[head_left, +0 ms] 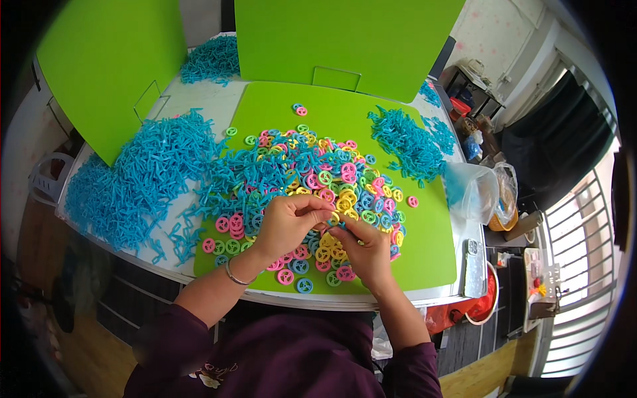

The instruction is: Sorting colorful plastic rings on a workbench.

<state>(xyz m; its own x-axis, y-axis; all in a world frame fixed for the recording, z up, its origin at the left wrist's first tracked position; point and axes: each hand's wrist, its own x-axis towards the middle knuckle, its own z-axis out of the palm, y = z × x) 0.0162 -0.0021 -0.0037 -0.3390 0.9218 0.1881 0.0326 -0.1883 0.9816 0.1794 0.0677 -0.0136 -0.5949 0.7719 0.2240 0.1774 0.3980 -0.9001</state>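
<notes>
Over the middle of a heap of small spoked plastic wheels (350, 174) in pink, yellow, green and blue, both my hands meet. The thumb and forefinger of my left hand (286, 223), with a bangle at the wrist, pinch a small yellow wheel (334, 217). My right hand (367, 251) closes its thumb and forefinger on the same wheel from the other side. Whether a second small part sits between the fingertips is hidden. Teal plastic pieces (249, 178), thin and branching, lie on the left part of the heap.
Beneath the heap is a green board (424, 262) on a white table (179, 268). A big teal pile (142, 176) stands left, a smaller teal pile (408, 146) right. Upright green panels (348, 40) close off the back. A phone-like slab (474, 268) and clear plastic bag (471, 192) lie right.
</notes>
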